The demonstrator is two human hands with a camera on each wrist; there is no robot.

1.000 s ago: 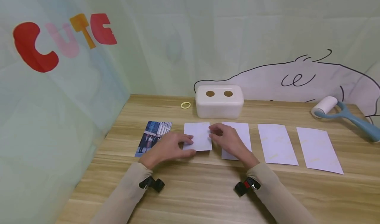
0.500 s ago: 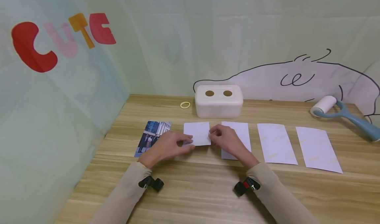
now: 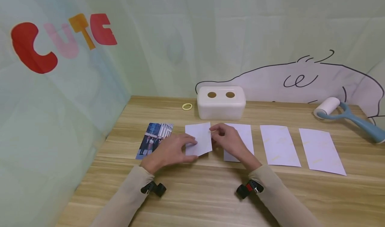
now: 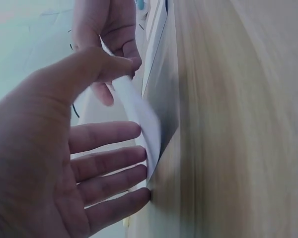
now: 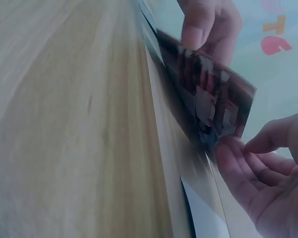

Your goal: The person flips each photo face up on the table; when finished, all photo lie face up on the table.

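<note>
Over the table, a photo print [image 3: 202, 135] is tilted with its white back facing up. Its picture side, showing people, appears in the right wrist view [image 5: 201, 82]. My left hand [image 3: 169, 149] holds the print from the left, its thumb at the near edge and its outstretched fingers [image 4: 111, 161] against the white side. At the right edge, my right hand [image 3: 230, 140] pinches the print between thumb and fingers. Left of it lies another photo [image 3: 150, 139], picture up and partly hidden by my left hand. A face-down print [image 3: 245, 136] lies partly under my right hand.
Two more face-down prints [image 3: 280, 145] lie to the right in the row. Behind stands a white box [image 3: 222, 108] with two round holes, a yellow ring [image 3: 187, 106] beside it. A lint roller [image 3: 349, 113] with a blue handle rests at the back right.
The held print's near edge rises at first; now its right side is raised and the print slants differently. Both hands stay nearly in place, with small finger shifts.
</note>
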